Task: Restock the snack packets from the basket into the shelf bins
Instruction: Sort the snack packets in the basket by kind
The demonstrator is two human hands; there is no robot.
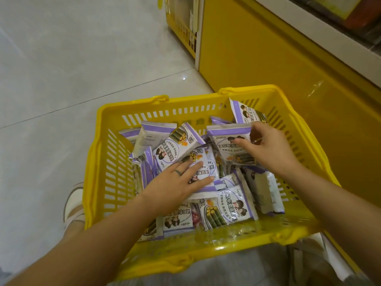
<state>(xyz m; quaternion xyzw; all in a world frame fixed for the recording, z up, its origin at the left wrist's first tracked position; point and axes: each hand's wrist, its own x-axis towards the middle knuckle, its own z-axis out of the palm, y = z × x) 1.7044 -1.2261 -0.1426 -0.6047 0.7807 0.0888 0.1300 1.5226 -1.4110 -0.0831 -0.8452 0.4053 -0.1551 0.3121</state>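
Note:
A yellow plastic basket (107, 182) sits on the floor in front of me, filled with several purple-and-white snack packets. My left hand (179, 182) lies flat with straight fingers on a packet (203, 172) in the middle of the pile. My right hand (268, 145) pinches the right edge of an upright packet (228, 145), thumb on its front and fingers behind. More packets lie around both hands, such as one near the front wall (228, 207) and one leaning in the far right corner (245, 112).
A yellow shelf base (268, 58) with a white ledge runs along the right side. A second yellow basket (181, 27) stands at the top beside it. Pale floor tiles (61, 79) spread to the left. My sandalled foot (74, 205) is left of the basket.

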